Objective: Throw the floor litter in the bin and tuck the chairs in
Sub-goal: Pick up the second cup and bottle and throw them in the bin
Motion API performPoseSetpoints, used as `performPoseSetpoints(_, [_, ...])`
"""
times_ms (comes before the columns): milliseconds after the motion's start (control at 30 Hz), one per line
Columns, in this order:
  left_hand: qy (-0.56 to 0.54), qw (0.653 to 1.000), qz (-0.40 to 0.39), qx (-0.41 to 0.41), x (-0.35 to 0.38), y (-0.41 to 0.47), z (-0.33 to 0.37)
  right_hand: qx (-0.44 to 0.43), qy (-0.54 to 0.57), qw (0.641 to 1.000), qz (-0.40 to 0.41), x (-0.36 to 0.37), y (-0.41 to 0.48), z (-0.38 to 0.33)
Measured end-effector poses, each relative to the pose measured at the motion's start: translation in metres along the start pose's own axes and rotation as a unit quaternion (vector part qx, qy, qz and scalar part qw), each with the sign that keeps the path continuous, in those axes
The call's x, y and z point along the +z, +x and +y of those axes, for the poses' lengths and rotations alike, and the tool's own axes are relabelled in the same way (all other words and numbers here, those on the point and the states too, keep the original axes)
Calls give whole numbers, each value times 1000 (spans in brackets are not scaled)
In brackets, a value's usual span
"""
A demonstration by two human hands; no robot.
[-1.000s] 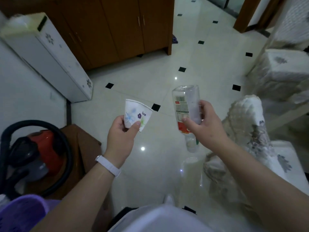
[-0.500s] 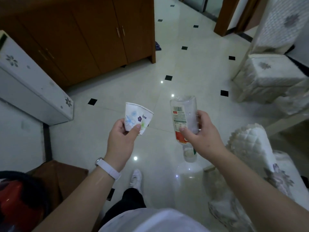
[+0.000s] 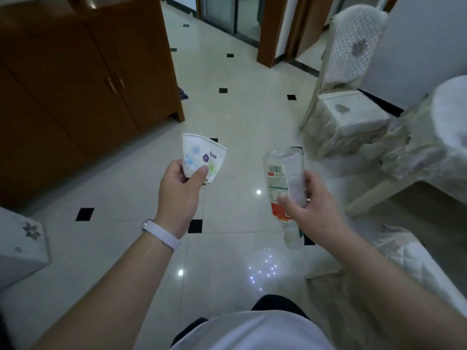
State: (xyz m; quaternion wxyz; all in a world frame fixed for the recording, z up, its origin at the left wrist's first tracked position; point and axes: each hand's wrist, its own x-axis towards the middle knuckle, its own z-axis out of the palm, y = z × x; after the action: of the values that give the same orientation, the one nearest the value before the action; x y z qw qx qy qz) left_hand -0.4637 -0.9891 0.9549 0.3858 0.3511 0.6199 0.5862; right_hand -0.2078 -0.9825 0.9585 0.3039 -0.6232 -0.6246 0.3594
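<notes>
My left hand [image 3: 180,190] pinches a squashed white paper cup [image 3: 202,156] with a flower print, its mouth pointing up and away. My right hand [image 3: 309,210] grips a clear plastic bottle [image 3: 284,178] with a red and white label, held upside down with the neck below my palm. Both are held out over the tiled floor in front of me. A covered chair [image 3: 346,109] stands at the right, away from the cloth-covered table [image 3: 444,137]. A second covered chair [image 3: 409,258] is at my lower right. No bin is in view.
A brown wooden cabinet [image 3: 83,92] fills the upper left. A white appliance [image 3: 20,246] stands at the left edge. Cream floor tiles [image 3: 240,117] with black insets run ahead to a doorway [image 3: 227,13] at the top. My legs show at the bottom.
The view has swung right and moved forward: the vacuum cleaner and brown mat have left the frame, and the doorway and right-hand chair have come in. Both hands hold the same items.
</notes>
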Motion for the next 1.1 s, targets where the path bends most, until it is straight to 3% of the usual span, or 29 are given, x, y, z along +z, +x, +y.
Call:
performPoseSetpoints(333, [35,998,-51,-17,67,110,-10,31,17,999,22,-1,125,10])
performPoseSetpoints(767, [97,991,-85,20,245,304,32,17,63,998,19,-83,383,38])
performPoseSetpoints(1100, [74,994,-75,11,296,419,22,40,67,996,33,-75,501,33])
